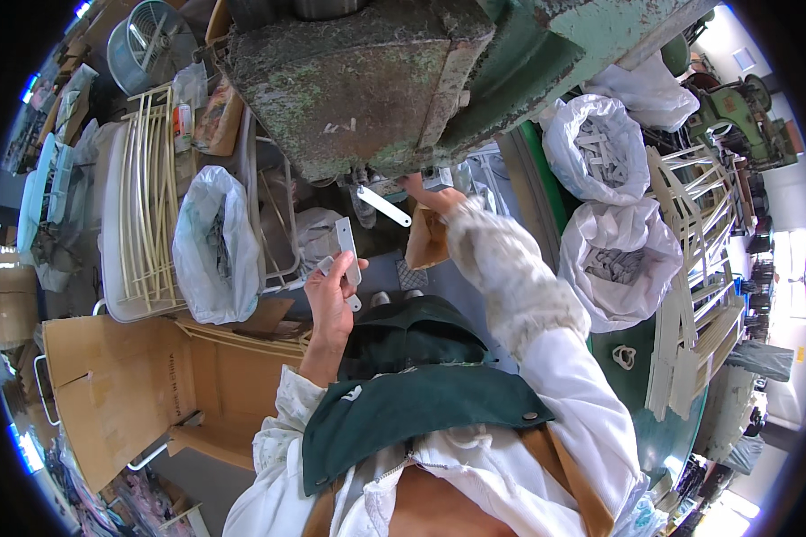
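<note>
My left hand [330,302] is closed on flat white strips [346,238] with rounded ends and small holes, held upright between thumb and fingers. A similar loose white strip [385,207] slants beneath the head of a worn green press [349,98], its upper end at the tooling. Just right of that strip, my right hand [437,199] reaches in under the press head. Its fingertips are partly hidden by the machine, and I cannot tell what they grip. A pale sleeve cover [510,268] wraps the right forearm.
Plastic-lined bags of metal pieces stand at left [217,246] and right [622,259], with another bag [597,148] farther back. An opened cardboard box [121,394] sits low left. Stacks of long cream strips flank both sides [148,206]. A fan [152,45] stands far left.
</note>
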{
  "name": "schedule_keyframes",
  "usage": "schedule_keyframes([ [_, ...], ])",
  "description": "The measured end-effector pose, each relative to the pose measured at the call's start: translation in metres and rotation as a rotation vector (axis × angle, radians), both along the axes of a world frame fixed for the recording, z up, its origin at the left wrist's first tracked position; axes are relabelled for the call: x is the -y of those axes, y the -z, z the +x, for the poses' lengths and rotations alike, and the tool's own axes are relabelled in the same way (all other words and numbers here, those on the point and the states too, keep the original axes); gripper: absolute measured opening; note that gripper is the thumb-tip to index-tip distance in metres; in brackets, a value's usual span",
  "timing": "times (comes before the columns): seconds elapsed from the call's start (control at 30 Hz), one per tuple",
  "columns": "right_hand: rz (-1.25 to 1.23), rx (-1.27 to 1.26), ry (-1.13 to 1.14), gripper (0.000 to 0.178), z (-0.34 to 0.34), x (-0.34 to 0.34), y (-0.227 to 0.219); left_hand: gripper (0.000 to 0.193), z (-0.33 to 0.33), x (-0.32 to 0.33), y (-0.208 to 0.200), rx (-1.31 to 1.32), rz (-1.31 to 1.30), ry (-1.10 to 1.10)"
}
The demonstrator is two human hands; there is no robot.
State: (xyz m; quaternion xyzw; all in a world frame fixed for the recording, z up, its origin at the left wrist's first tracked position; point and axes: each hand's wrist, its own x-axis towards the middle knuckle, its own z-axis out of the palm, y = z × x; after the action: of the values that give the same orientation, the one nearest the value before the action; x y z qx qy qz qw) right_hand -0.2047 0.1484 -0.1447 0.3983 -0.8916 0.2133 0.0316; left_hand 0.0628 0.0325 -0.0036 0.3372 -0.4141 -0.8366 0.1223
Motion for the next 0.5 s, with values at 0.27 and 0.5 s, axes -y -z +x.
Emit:
schedule_keyframes([
  [0.27, 0.06, 0.032, -0.001, 0.012, -0.02, 0.042, 0.069, 0.013, -0.008, 0.006, -0.008, 0.006, -0.178, -0.115],
  [0.5, 0.066, 0.09, -0.038, 0.012, -0.02, 0.035, 0.058, 0.013, -0.016, 0.008, -0.004, -0.044, -0.211, -0.078],
])
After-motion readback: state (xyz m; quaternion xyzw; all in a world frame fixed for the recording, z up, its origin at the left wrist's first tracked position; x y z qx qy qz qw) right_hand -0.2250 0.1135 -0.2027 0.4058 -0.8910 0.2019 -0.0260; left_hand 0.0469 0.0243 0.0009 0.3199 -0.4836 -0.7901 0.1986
